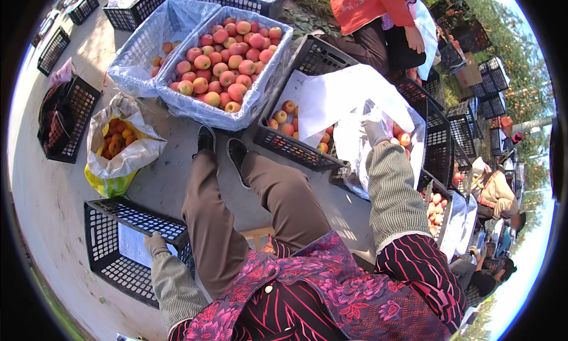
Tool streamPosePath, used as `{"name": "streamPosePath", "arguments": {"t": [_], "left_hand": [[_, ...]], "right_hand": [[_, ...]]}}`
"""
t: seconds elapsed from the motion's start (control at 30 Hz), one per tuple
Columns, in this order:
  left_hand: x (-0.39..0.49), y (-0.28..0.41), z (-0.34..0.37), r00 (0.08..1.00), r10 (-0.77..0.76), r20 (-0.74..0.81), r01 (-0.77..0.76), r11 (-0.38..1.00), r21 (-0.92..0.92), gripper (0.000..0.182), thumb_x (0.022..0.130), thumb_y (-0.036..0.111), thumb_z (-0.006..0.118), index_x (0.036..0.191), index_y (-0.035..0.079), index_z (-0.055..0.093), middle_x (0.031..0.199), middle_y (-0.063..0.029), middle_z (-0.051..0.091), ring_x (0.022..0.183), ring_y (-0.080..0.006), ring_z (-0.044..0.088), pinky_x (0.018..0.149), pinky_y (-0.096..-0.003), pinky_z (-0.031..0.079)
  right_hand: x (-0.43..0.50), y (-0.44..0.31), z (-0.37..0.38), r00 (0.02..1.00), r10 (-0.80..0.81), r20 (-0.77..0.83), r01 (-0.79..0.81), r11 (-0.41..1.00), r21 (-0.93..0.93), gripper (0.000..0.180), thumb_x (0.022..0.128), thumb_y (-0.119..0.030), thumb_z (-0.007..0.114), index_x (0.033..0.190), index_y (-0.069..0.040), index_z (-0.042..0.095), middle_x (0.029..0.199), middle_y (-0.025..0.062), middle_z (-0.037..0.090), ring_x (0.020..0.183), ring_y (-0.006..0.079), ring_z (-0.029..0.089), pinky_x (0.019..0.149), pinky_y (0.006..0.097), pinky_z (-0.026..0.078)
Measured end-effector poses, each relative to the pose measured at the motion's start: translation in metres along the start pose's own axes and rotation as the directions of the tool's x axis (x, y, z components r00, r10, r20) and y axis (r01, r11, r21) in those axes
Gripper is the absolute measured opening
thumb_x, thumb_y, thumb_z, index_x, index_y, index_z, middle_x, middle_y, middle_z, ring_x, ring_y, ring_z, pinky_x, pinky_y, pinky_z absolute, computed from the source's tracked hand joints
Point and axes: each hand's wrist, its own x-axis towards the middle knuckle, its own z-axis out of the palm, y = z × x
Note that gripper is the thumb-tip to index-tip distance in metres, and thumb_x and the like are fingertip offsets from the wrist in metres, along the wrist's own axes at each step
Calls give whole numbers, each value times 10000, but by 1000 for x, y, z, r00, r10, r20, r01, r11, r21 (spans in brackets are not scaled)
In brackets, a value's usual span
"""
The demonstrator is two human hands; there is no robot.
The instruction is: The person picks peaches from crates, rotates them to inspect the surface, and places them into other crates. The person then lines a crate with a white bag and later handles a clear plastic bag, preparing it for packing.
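My left hand (155,244), in a grey glove, grips the upper side of a black plastic crate (128,274). That crate is tipped on its side and has a white sheet (132,245) inside. At the right, my gloved right hand (375,130) is on a bunched clear plastic liner (353,139), its fingertips partly hidden in the folds. The liner lies over a crate by red apples (403,139). Beside it, a white paper sheet (350,90) partly covers apples (288,119) in another black crate (293,152).
Ahead stands a plastic-lined crate full of apples (226,61), next to a lined crate (137,52) holding a few. A woven sack of fruit (117,150) stands on the concrete at left. A person in a red jacket (368,6) sits close by; stacked crates (439,139) line the right.
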Motion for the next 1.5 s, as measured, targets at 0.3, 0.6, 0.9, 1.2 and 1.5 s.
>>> {"name": "streamPosePath", "arguments": {"t": [0.3, 0.6, 0.9, 1.2, 1.5], "left_hand": [[-3, -46, 13, 974, -201, 100, 223, 801, -555, 266, 923, 305, 615, 968, 43, 602, 640, 13, 536, 472, -80, 445, 411, -214, 341], [-26, -64, -15, 946, -242, 217, 324, 753, -572, 161, 959, 181, 545, 1075, 70, 535, 651, 22, 489, 451, -55, 395, 391, -182, 311], [-67, -62, -42, 936, -262, 234, 351, 730, -587, 84, 957, 145, 559, 994, 74, 535, 683, 18, 499, 530, -62, 453, 428, -191, 350], [-93, -54, -74, 998, -10, 70, 63, 572, -818, 15, 943, 117, 514, 935, 105, 508, 623, 11, 485, 447, -58, 391, 382, -189, 312], [-250, 223, -177, 641, 735, -222, -444, 119, -888, 303, 909, 44, 610, 1195, -40, 555, 989, -16, 616, 840, -45, 553, 745, -172, 460]], "right_hand": [[142, 12, -19, 898, 129, -421, -220, 960, -175, 333, 873, -253, 616, 1117, -27, 602, 996, 68, 632, 878, 169, 601, 754, 307, 500], [207, 30, -23, 793, 309, -524, -392, 919, -51, 285, 859, -218, 634, 1067, -24, 627, 942, 62, 647, 841, 161, 607, 722, 287, 497], [194, 50, -54, 777, 365, -513, -9, 821, 571, 238, 844, -184, 652, 1017, -20, 651, 889, 57, 661, 803, 154, 613, 690, 267, 494], [17, -120, -51, 877, -301, -374, 479, 508, 716, 107, 828, -33, 611, 895, 4, 685, 786, 0, 646, 701, 66, 559, 651, 202, 440], [-211, -275, 43, 255, -961, 111, 842, 277, 464, 170, 800, -89, 617, 758, 39, 513, 732, 105, 493, 670, 212, 483, 643, 316, 409]]}}
